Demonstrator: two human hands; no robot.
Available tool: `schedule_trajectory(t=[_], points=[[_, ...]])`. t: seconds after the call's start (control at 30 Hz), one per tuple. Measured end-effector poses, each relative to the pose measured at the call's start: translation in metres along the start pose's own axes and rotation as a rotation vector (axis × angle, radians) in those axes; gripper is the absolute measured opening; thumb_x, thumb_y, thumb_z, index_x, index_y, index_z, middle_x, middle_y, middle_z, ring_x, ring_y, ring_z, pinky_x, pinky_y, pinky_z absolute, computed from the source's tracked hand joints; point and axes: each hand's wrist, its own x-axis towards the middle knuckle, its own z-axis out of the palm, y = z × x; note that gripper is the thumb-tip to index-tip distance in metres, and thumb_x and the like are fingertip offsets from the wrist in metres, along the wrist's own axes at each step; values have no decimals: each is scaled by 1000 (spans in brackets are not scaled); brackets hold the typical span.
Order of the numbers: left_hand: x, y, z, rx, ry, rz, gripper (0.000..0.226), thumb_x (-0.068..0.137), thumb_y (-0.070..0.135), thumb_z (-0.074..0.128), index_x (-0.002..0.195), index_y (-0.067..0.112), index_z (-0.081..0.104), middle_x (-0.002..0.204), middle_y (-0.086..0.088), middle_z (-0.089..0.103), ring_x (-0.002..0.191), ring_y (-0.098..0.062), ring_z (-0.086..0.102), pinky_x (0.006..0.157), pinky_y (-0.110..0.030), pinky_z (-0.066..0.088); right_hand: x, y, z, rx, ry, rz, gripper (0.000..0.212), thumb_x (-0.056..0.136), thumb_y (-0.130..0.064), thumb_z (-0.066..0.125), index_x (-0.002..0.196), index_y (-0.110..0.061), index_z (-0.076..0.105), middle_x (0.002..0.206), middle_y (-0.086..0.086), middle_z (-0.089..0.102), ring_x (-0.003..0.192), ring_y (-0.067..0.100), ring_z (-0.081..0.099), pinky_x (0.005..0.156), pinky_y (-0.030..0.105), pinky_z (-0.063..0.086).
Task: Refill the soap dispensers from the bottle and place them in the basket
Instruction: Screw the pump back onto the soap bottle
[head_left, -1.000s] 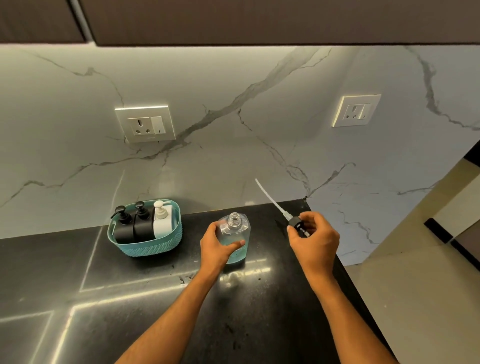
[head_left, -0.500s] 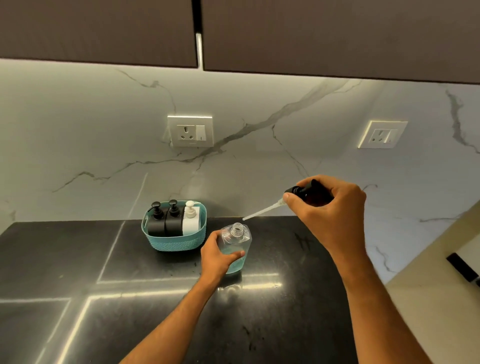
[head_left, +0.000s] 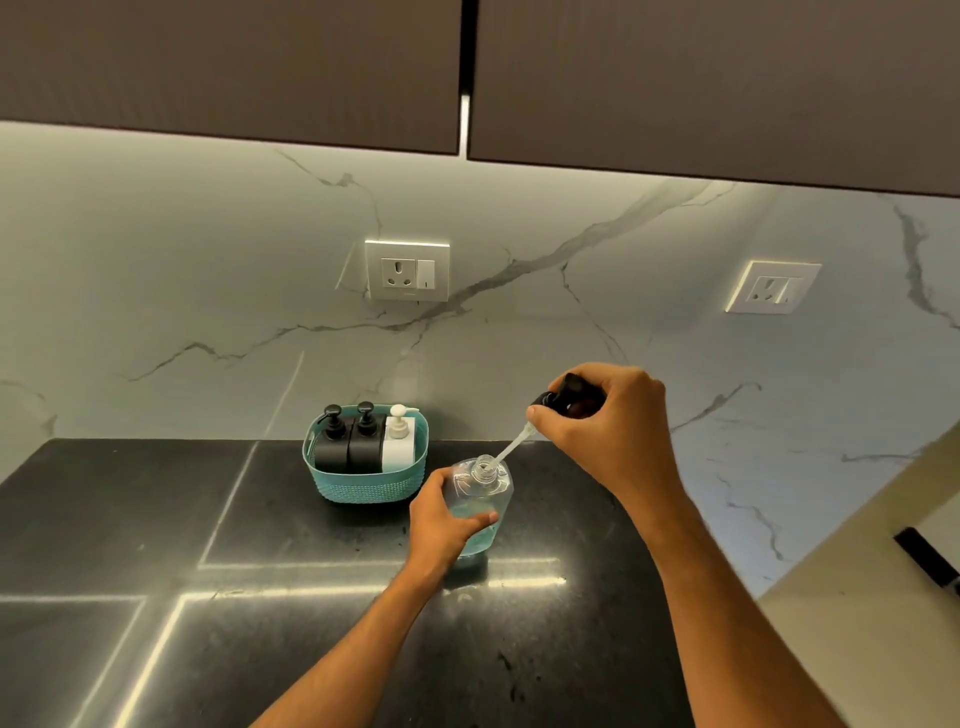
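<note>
The left hand is gripping a clear bottle that is standing upright on the black bench, its fingers curling round the lower part where blue liquid is sitting. The right hand is holding a black pump top above and to the right of the bottle, fingers clamping round it, and the pump's pale tube is slanting down to the left with its tip reaching the bottle's open neck. Just beside the bottle, to its left and nearer the wall, a teal basket is sitting on the bench, holding two black dispensers and one white dispenser upright in a row. Behind, a marble wall is carrying two sockets, and dark cupboards are hanging overhead.
</note>
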Motion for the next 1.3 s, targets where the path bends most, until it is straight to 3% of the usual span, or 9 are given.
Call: schedule_trajectory(t=[0.27, 0.47, 0.67, 0.8, 0.9, 1.0, 1.13, 1.3], points=[[-12, 9, -5, 11, -22, 61, 67, 58, 15, 101, 110, 31, 61, 107, 12, 70, 101, -5, 67, 85, -20, 54, -13, 17, 52, -54, -191, 7, 31, 69, -29, 89, 92, -16, 74, 83, -5, 72, 73, 12, 68, 70, 30, 62], [-19, 11, -10, 24, -41, 101, 65, 57, 18, 101, 108, 31, 63, 102, 13, 71, 93, 6, 65, 78, -11, 52, -29, 29, 75, -68, -275, 20, 35, 69, -26, 88, 98, -16, 71, 86, -4, 70, 72, 7, 64, 69, 9, 54], [-20, 9, -9, 16, -47, 110, 64, 55, 17, 102, 107, 29, 65, 99, 12, 73, 91, 4, 67, 78, -13, 53, -37, 40, 86, -70, -236, 28, 33, 72, -38, 88, 92, -18, 71, 83, -5, 73, 70, 9, 66, 70, 17, 59], [-21, 2, -7, 40, -62, 103, 64, 55, 21, 102, 107, 32, 65, 98, 13, 74, 91, 1, 68, 78, -16, 54, -42, 48, 91, -77, -224, 60, 39, 72, -50, 87, 89, -20, 71, 82, -6, 73, 70, 9, 67, 68, 16, 59], [-19, 0, -7, 48, -74, 89, 64, 57, 22, 101, 109, 31, 65, 102, 13, 73, 94, -2, 69, 80, -16, 55, -47, 53, 93, 18, -287, 87, 48, 69, -44, 92, 103, -18, 71, 96, -6, 73, 82, 9, 69, 75, 13, 58], [-17, -1, -6, 67, -88, 78, 67, 59, 24, 101, 114, 30, 62, 107, 13, 71, 99, -6, 69, 85, -21, 57, -52, 58, 97, 83, -324, 111, 46, 70, -28, 94, 110, -18, 72, 102, -4, 74, 90, 11, 71, 84, 24, 61], [-15, -2, -3, 77, -99, 71, 66, 61, 26, 100, 114, 33, 61, 108, 14, 70, 101, -6, 68, 87, -22, 57, -56, 63, 105, 57, -266, 153, 38, 70, -34, 93, 98, -21, 72, 93, -6, 74, 81, 9, 71, 77, 22, 62], [-15, -3, -1, 77, -106, 51, 63, 62, 25, 99, 108, 40, 59, 107, 17, 69, 100, -1, 67, 79, -14, 52, -57, 65, 107, 30, -249, 178, 46, 65, -48, 93, 95, -23, 68, 89, -9, 70, 76, 9, 68, 71, 16, 59]])
